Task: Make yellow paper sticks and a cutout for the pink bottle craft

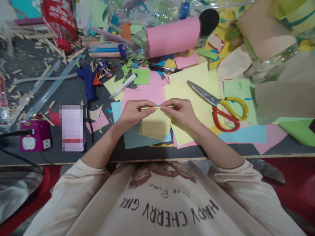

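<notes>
Thin pale-yellow strip (158, 107), prob. paper, is being pinched by fingers of L hand (135, 111) & R hand (181, 110), poss. risking a crease if they're pulling unevenly.

From my remote station I read the yellow strip (158, 107) as matt paper, as are the yellow sheets (180, 87). Scissors (216, 101): glossy metal blades (200, 90), smooth plastic handles (243, 106). Purple block (43, 134), near the table's (56, 158) front edge: shiny plastic. Wood sticks (40, 36), toward the far-left corner: unvarnished, matt.
</notes>
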Tool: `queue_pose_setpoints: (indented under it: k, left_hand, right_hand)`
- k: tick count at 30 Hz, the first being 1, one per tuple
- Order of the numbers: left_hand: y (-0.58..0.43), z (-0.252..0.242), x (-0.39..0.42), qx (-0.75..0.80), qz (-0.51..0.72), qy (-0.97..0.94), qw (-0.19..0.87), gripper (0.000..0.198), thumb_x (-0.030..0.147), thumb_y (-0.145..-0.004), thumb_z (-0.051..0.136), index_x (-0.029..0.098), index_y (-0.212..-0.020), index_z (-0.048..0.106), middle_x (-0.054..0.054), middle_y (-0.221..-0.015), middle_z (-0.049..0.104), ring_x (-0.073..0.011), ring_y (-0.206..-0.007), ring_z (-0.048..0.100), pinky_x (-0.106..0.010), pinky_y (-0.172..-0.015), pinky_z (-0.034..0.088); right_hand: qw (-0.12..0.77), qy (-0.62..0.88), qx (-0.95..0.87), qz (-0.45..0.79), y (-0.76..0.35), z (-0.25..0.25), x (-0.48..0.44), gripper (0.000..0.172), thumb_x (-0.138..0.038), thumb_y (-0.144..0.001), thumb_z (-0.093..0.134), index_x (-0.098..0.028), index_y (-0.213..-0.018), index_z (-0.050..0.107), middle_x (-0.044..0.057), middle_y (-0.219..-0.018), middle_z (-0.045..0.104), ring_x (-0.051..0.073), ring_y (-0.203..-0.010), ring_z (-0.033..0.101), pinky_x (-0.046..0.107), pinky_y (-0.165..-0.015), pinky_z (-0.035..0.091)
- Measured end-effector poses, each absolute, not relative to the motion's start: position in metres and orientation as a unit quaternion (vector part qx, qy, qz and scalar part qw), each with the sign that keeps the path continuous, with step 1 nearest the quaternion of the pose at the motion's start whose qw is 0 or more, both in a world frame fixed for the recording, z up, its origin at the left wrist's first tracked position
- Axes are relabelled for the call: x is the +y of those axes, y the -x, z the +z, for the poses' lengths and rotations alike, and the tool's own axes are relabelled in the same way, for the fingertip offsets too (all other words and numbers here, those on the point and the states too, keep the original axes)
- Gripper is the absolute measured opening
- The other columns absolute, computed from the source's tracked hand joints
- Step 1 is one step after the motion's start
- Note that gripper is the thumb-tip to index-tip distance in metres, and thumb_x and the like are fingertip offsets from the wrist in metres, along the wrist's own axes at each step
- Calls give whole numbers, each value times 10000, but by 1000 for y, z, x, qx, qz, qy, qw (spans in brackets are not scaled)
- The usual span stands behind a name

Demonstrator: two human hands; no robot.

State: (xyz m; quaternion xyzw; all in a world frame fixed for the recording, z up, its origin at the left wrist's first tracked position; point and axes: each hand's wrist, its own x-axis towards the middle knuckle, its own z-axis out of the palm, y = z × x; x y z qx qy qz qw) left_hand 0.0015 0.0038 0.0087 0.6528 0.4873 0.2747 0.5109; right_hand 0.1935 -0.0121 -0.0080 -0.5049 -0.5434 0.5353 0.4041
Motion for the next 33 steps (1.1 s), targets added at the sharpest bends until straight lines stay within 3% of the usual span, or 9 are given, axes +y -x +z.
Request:
queue_pose_setpoints:
  k: [4, 9, 17, 25, 33]
  left_hand:
    - [-2, 7, 3, 490, 264, -673, 488, 306, 427, -802, 628, 152, -805, 762, -36, -725, 732, -117, -647, 617, -187, -575, 434]
    - [-2, 7, 2, 493, 258, -679, 478, 319, 430, -810, 618, 150, -803, 768, -33, -700, 729, -120, -646, 625, -189, -585, 446]
    - [0, 0, 6, 517, 324, -603, 514, 339, 462, -729, 704, 142, -814, 782, -43, -683, 724, -122, -605, 612, -208, -547, 453]
    - [3, -1, 11, 512, 367, -580, 517, 244, 377, -690, 739, 158, -780, 798, -47, -719, 754, -126, -636, 642, -210, -576, 493]
    - [6, 2, 15, 505, 350, -596, 517, 253, 381, -710, 723, 160, -807, 801, -55, -765, 764, -133, -683, 667, -222, -634, 521]
  right_hand:
    - [418, 484, -559, 527, -191, -10, -14, 131, -326, -741, 714, -199, -722, 739, 21, -719, 732, 119, -631, 586, 253, -571, 442]
    - [389, 506, -583, 503, -192, -11, -16, 126, -313, -759, 691, -195, -747, 731, 10, -703, 709, 84, -534, 470, 235, -479, 334]
    - [449, 499, -534, 514, -195, -8, -11, 103, -300, -725, 734, -199, -713, 718, 0, -687, 703, 110, -610, 582, 249, -551, 440]
    - [457, 505, -489, 545, -199, -8, -6, 195, -382, -676, 798, -198, -707, 744, -39, -539, 598, 64, -484, 441, 232, -460, 334]
    - [449, 504, -503, 539, -203, -7, -5, 158, -362, -689, 784, -211, -731, 766, -39, -549, 600, 69, -502, 438, 239, -476, 336]
